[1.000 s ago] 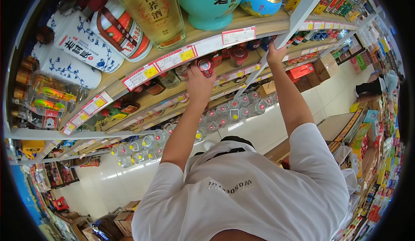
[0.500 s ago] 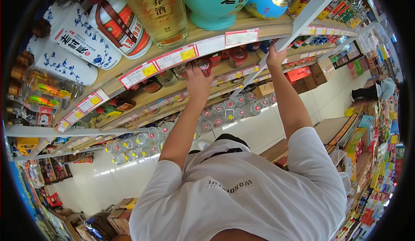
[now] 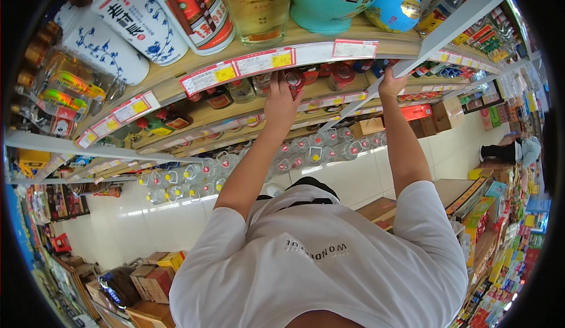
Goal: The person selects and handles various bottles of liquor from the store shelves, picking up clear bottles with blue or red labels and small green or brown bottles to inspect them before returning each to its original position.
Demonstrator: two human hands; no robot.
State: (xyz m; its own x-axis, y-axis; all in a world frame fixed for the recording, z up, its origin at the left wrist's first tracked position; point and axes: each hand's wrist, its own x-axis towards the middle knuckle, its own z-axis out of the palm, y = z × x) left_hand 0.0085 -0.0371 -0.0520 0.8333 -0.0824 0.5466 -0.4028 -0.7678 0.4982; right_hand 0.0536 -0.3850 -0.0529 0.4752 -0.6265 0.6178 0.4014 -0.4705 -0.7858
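Note:
My left hand [image 3: 282,94] reaches under the front edge of the upper shelf. Its fingers are closed around a red-lidded glass jar [image 3: 294,79] on the shelf below; the jar's lower part is hidden. Another red-lidded jar [image 3: 341,76] stands just right of it. Clear bottles [image 3: 242,90] line the same shelf to the left. My right hand [image 3: 392,85] is wrapped against the pale metal shelf upright [image 3: 406,67], with its fingertips partly hidden behind it.
Above my hands, the upper shelf [image 3: 318,53] bears a turquoise bottle [image 3: 329,4], a blue bottle [image 3: 397,4] and white patterned bottles [image 3: 138,25]. Large clear jugs [image 3: 218,169] stand on the floor. Cartons [image 3: 450,113] sit at right, and a person [image 3: 512,151] is farther off.
The view has tilted, so the upper bottles sit higher and farther right in it. My left hand stays at the red-lidded jar, and my right hand stays at the upright.

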